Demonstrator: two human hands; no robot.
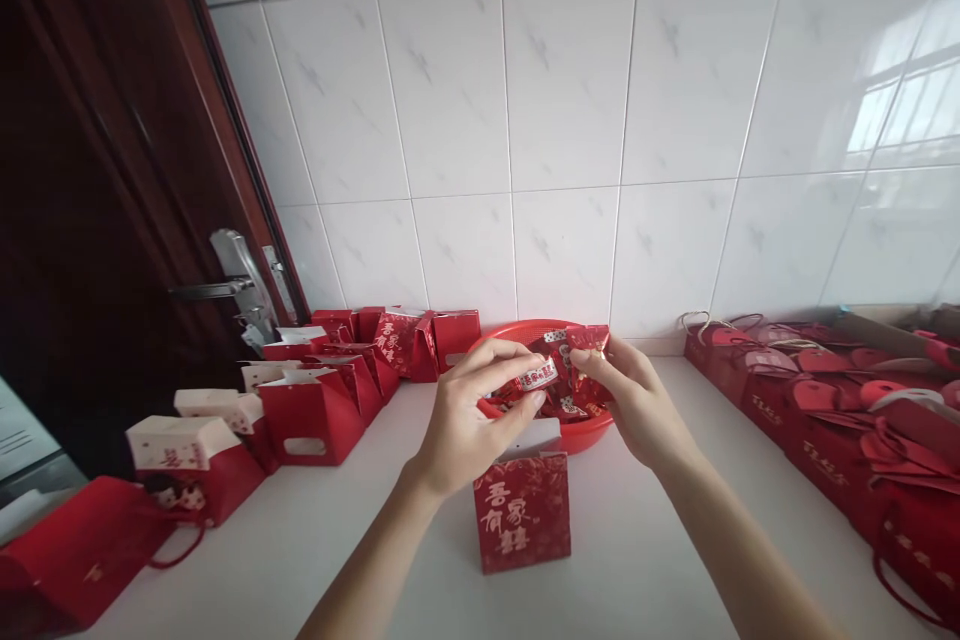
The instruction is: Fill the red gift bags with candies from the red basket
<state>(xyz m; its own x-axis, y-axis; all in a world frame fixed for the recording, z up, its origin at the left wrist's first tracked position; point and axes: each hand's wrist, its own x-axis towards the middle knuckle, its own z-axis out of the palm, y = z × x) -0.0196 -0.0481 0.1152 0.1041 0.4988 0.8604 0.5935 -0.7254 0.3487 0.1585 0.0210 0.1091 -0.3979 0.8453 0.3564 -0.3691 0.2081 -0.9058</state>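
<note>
So both hands are up over the front edge of the red plastic basket (589, 437), pretty close together. Left hand (469, 415) has its thumb and index finger pinched nearly together, just a small gap, and in that gap is a little wrapped candy (537, 376) with a white label and red characters. Can't really tell what the other fingers on that hand are doing, they're curled behind.

Right hand (637, 400) is up at the right side of the basket, thumb pressed on the face of a shiny red packet (592, 340), fingers round the back, so it's closed down to about the packet's thickness. Both items are above the basket, which has a bunch more wrapped sweets (571, 408) in it.

Right below the hands there's a red box (523, 517) standing upright on the white table (622, 560), pale characters on the front, white flap (536, 435) sticking up at the top. It's in front of the basket; can't tell if they touch.

Off to the left, a bunch of red and cream boxes (307, 415) run back toward the tiled wall (562, 120), near a dark door (105, 120). Over on the right, rows of red cartons (795, 450) with cord loops.
</note>
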